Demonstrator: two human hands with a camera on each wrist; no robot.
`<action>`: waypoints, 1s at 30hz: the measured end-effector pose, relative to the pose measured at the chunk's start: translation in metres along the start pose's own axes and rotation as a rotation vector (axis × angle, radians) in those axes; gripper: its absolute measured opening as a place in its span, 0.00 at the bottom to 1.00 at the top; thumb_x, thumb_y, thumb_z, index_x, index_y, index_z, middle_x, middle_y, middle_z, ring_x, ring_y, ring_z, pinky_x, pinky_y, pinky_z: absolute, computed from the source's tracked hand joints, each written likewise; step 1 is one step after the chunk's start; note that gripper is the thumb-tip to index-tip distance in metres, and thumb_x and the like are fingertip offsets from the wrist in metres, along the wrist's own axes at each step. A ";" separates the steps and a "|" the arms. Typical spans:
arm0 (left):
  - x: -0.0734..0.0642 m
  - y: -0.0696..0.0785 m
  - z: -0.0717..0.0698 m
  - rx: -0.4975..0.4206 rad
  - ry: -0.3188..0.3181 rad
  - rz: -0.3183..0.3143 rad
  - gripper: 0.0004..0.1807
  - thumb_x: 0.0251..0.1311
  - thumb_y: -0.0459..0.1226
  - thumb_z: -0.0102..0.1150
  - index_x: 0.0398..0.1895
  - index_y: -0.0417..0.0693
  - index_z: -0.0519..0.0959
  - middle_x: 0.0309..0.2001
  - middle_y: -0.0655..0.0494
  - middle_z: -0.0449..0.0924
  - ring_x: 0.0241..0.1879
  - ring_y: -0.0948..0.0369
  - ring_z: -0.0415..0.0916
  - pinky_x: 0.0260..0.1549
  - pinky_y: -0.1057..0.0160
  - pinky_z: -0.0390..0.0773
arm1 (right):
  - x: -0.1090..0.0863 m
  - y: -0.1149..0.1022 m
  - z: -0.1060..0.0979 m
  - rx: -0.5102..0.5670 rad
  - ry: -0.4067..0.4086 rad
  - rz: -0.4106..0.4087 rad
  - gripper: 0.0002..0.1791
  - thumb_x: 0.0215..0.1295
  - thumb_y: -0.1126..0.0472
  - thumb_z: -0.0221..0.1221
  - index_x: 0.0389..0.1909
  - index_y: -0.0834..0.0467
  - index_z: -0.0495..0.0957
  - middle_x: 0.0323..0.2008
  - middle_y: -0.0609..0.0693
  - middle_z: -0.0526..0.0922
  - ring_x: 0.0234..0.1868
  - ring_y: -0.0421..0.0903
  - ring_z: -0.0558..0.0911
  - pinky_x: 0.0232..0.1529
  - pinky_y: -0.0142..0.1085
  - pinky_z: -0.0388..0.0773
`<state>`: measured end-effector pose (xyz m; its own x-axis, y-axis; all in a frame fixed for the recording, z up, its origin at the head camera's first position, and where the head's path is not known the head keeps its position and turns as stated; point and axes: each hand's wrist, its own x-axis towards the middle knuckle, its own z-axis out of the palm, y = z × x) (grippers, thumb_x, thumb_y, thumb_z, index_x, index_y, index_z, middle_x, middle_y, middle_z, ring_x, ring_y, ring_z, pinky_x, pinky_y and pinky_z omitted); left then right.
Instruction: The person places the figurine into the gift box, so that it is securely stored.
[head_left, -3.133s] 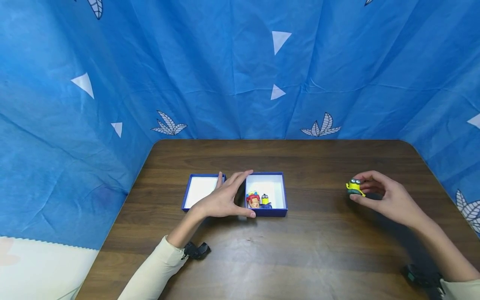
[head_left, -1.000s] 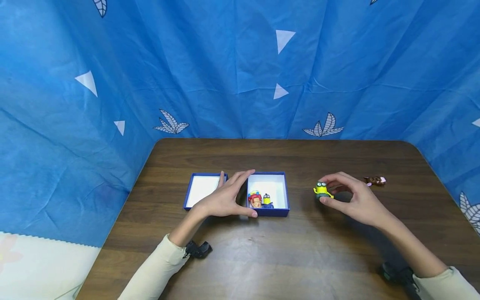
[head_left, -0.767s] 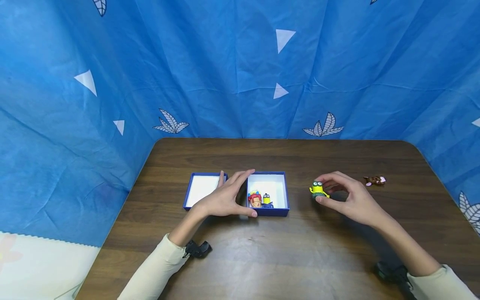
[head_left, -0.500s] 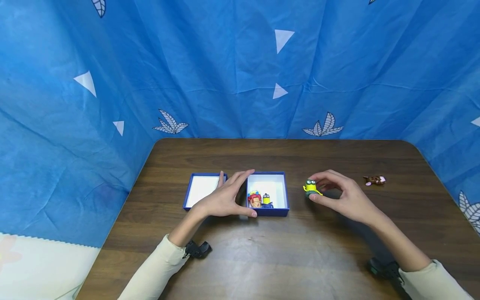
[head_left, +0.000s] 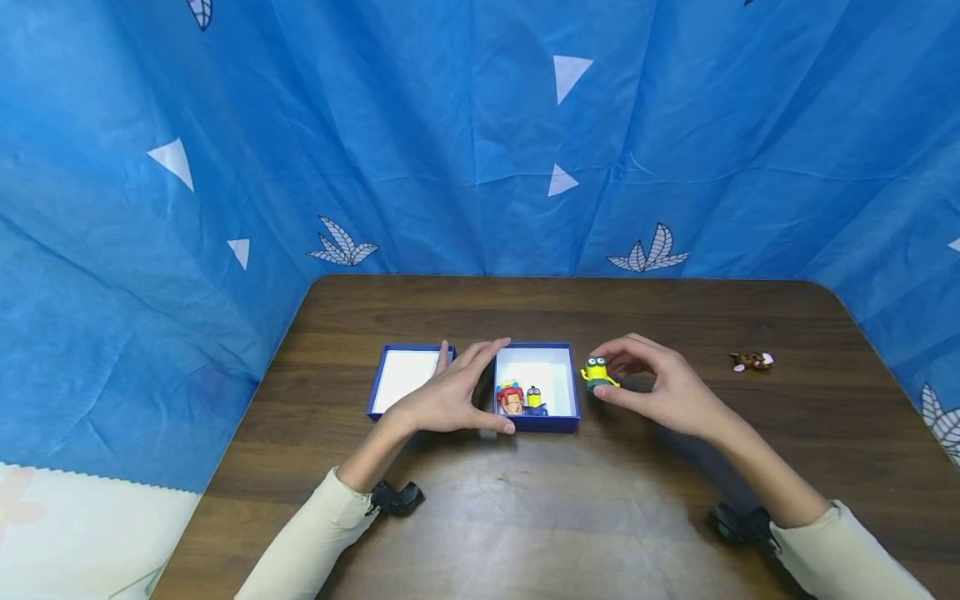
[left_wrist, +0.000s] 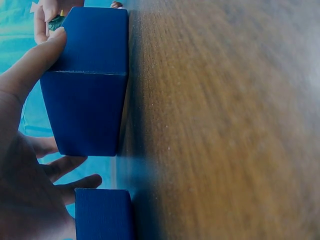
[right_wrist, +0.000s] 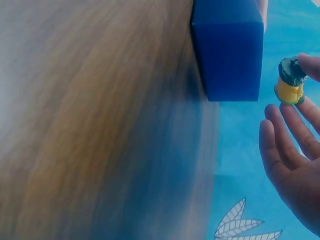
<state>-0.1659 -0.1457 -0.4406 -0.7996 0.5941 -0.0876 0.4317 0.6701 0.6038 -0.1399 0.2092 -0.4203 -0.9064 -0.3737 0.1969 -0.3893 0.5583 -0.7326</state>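
My right hand (head_left: 671, 387) pinches a yellow Minion figurine (head_left: 597, 374) with a dark green base between thumb and fingertips, just right of the blue box (head_left: 545, 425). In the right wrist view the figurine (right_wrist: 290, 90) is raised off the table, its green base toward the thumb. My left hand (head_left: 442, 404) spans the box's left end, thumb at the front wall and fingers reaching to the back. Inside the white interior, a red-and-tan figurine (head_left: 511, 400) and a second Minion figurine (head_left: 534, 398) in dark blue sit along the front.
The shallow blue lid (head_left: 396, 380), white inside, lies left of the box, partly behind my left hand. A small brown-and-pink figurine (head_left: 752, 361) lies at the right of the wooden table (head_left: 525, 517). Blue curtain (head_left: 420, 150) hangs behind the table.
My right hand has carried the Minion figurine leftward from the right part of the table to near the box, uncovering the brown figurine. My left hand keeps its place on the box.
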 end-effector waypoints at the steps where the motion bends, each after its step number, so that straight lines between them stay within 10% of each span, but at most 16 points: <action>1: 0.000 0.000 0.000 -0.001 0.000 0.002 0.69 0.52 0.66 0.79 0.90 0.64 0.45 0.86 0.53 0.55 0.86 0.48 0.55 0.80 0.24 0.21 | 0.001 -0.001 0.001 -0.003 -0.007 -0.006 0.24 0.65 0.54 0.77 0.60 0.43 0.83 0.51 0.39 0.85 0.48 0.38 0.86 0.53 0.39 0.87; 16: 0.002 0.000 0.000 0.010 0.009 0.003 0.69 0.51 0.66 0.79 0.90 0.63 0.46 0.86 0.53 0.56 0.86 0.48 0.57 0.79 0.23 0.23 | 0.019 -0.020 0.019 -0.031 -0.076 -0.055 0.25 0.64 0.50 0.77 0.60 0.45 0.81 0.55 0.41 0.86 0.51 0.48 0.85 0.53 0.51 0.86; 30: 0.001 -0.001 0.000 0.004 0.001 -0.006 0.68 0.53 0.67 0.78 0.90 0.67 0.44 0.85 0.53 0.56 0.86 0.49 0.56 0.80 0.23 0.22 | 0.030 -0.019 0.037 -0.084 -0.033 -0.032 0.23 0.58 0.51 0.79 0.54 0.44 0.85 0.69 0.51 0.72 0.73 0.57 0.64 0.68 0.72 0.67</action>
<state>-0.1672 -0.1457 -0.4416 -0.8027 0.5894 -0.0908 0.4281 0.6754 0.6005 -0.1531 0.1597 -0.4246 -0.8881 -0.4157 0.1963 -0.4313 0.6057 -0.6687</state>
